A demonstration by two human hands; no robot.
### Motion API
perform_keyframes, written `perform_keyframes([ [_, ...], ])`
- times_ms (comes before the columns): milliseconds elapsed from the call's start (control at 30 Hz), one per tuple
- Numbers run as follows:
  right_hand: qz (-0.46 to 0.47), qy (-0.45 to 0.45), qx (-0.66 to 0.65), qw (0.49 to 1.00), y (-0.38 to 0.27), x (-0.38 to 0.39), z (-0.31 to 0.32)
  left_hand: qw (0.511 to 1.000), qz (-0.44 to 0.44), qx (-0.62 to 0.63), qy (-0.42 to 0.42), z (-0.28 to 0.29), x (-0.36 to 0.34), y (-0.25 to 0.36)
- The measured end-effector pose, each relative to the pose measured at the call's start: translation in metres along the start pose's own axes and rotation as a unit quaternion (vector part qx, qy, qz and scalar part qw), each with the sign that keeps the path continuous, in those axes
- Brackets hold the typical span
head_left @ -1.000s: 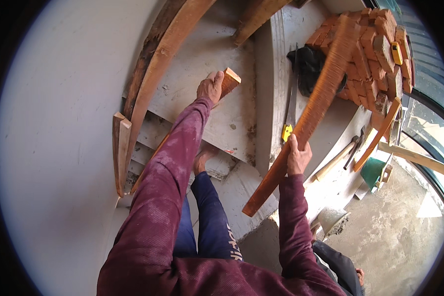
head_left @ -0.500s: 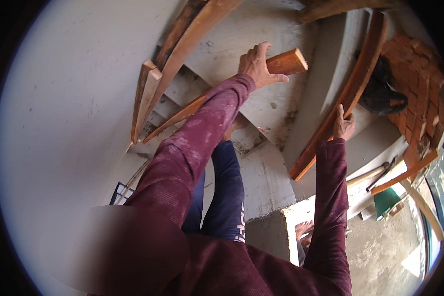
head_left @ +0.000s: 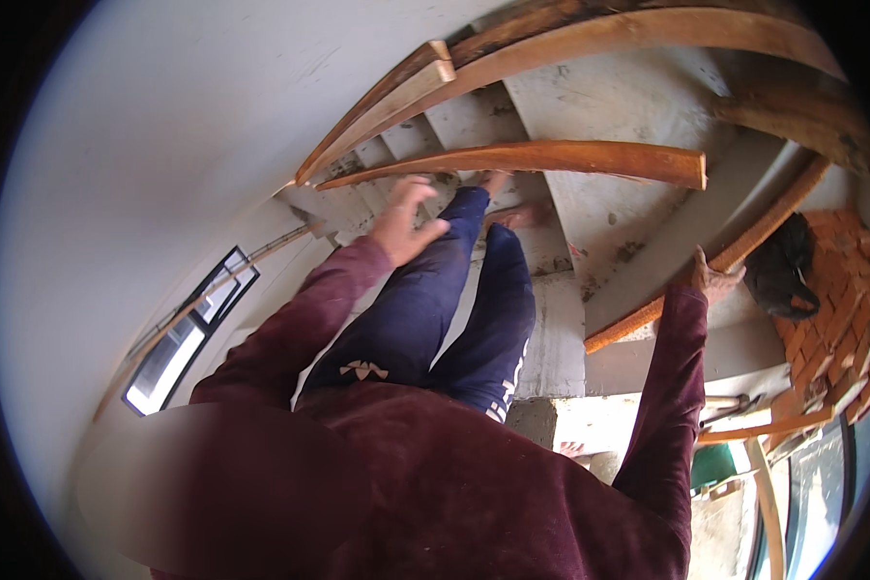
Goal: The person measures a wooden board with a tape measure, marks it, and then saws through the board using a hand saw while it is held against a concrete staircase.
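Note:
My left hand point(head_left: 406, 227) is open and slightly blurred, its fingers apart and nothing in them, above my left thigh. Just beyond it lies a long reddish-brown wooden plank point(head_left: 590, 157) that tapers to the left and has a cut end at the right, spanning the stairs. My right hand point(head_left: 717, 278) grips the edge of a curved wooden rail point(head_left: 773, 224), thumb on the near side. That rail runs along the top of a pale low wall point(head_left: 648, 271).
More curved timbers point(head_left: 638, 31) lean along the white wall point(head_left: 184, 145) at the far side. Concrete steps point(head_left: 474, 111) pass under the plank. Right of the rail are a black bag point(head_left: 783, 266) and stacked red bricks point(head_left: 841, 290). A bamboo pole point(head_left: 213, 280) stands near a window point(head_left: 184, 329).
My left hand has left the cut end of the plank and drawn back toward my legs. The view has shifted, showing more of the plank. My right hand stays on the rail.

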State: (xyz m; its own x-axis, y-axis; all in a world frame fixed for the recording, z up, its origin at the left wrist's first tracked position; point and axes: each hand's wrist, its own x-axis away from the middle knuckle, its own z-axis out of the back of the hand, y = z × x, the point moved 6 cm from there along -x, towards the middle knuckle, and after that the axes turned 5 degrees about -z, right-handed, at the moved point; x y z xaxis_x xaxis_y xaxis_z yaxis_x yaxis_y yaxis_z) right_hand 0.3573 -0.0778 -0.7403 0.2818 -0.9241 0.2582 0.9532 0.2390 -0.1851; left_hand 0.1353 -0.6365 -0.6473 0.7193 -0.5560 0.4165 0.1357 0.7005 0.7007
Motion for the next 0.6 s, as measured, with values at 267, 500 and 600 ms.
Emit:
perform_keyframes([
  [267, 0.097, -0.01, 0.122, 0.988, -0.017, 0.007, -0.017, 0.794, -0.125, -0.443, 0.398, 0.282, 0.113, 0.118],
  [500, 0.059, -0.062, 0.112, 0.99, -0.033, 0.008, -0.012, 0.559, -0.11, -0.678, 0.463, 0.427, 0.139, 0.118],
  [600, 0.077, -0.046, 0.133, 0.987, -0.025, -0.004, 0.013, 0.44, -0.084, -0.74, 0.501, 0.427, 0.13, 0.095],
])
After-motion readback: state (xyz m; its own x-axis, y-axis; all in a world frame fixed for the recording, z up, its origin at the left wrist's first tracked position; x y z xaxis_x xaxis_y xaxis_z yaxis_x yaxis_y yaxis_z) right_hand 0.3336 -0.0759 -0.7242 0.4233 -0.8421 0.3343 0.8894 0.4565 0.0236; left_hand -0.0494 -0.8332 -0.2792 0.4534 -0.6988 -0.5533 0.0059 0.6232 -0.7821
